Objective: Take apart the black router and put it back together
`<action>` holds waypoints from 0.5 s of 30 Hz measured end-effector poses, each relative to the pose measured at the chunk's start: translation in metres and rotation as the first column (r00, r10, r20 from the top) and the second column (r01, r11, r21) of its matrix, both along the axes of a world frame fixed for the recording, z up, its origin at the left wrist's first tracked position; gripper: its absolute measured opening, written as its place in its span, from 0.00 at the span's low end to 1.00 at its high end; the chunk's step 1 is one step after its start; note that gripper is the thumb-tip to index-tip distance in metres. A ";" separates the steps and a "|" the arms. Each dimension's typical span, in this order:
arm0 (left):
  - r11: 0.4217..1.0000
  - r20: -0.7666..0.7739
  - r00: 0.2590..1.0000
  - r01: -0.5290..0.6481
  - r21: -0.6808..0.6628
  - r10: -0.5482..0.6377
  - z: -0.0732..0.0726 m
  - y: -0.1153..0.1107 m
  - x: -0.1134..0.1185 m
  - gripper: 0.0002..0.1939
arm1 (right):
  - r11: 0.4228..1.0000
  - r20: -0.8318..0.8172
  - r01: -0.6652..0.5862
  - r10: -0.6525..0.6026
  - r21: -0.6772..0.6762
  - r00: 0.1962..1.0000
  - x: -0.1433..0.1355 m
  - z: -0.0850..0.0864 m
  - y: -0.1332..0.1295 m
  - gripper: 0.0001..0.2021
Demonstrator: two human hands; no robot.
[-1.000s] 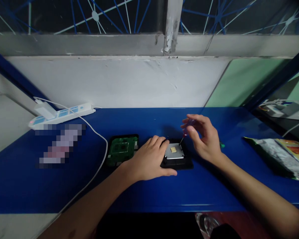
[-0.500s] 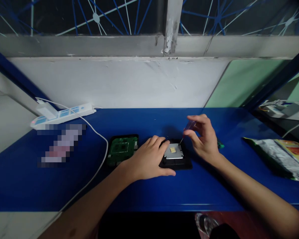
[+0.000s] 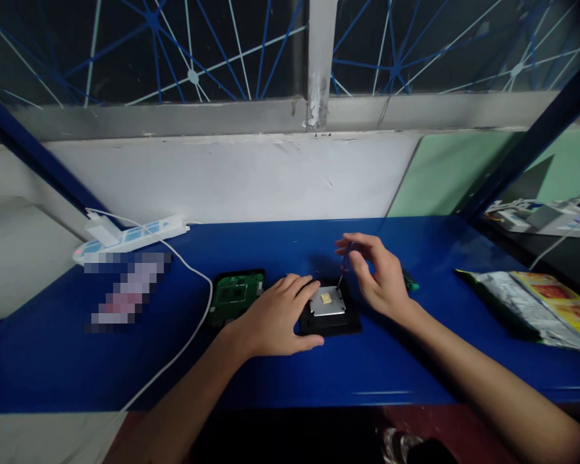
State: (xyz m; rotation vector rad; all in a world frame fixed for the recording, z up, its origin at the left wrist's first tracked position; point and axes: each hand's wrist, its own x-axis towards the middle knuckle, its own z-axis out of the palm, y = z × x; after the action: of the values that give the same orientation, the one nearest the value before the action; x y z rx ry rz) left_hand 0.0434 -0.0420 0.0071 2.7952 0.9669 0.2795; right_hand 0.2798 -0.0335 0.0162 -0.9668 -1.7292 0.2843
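A black plastic cover [image 3: 352,325] lies on the blue table, with a silver metal plate [image 3: 336,308] set in it. A small cream pad [image 3: 325,298] sits on the plate's middle. My left hand [image 3: 278,316] holds the cover from its left side, fingers over the far part and thumb along the near edge. In my right hand [image 3: 377,274] is a thin screwdriver [image 3: 347,258] with a clear purplish handle, pinched between thumb and fingers. Its tip meets the plate's far right corner. Left of the cover lies a black case with a green circuit board [image 3: 234,291], partly behind my left hand.
A white power strip [image 3: 135,238] with a plugged-in charger stands at the back left, its white cable [image 3: 193,322] running across the table. A small green object [image 3: 410,281] lies behind my right hand. A shiny food packet [image 3: 536,303] lies at right.
The view has tilted up and shifted a little right. My right fingers have altered their pose around the screwdriver handle, which stands more upright. My left hand stays on the cover.
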 end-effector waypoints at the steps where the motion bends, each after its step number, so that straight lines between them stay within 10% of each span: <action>1: 1.000 0.003 1.000 0.002 0.001 -0.002 0.001 0.000 0.000 0.46 | 1.000 0.016 -0.008 0.008 0.013 1.000 0.000 0.001 0.000 0.13; 15: 1.000 -0.003 1.000 -0.004 -0.010 0.004 -0.002 -0.001 -0.003 0.46 | 0.994 0.036 0.059 -0.063 0.097 0.997 -0.001 0.004 -0.001 0.14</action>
State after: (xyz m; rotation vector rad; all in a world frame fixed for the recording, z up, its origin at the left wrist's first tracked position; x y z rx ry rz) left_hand 0.0400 -0.0435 0.0047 2.7855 0.9715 0.2709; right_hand 0.2787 -0.0343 0.0205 -0.9587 -1.7294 0.1424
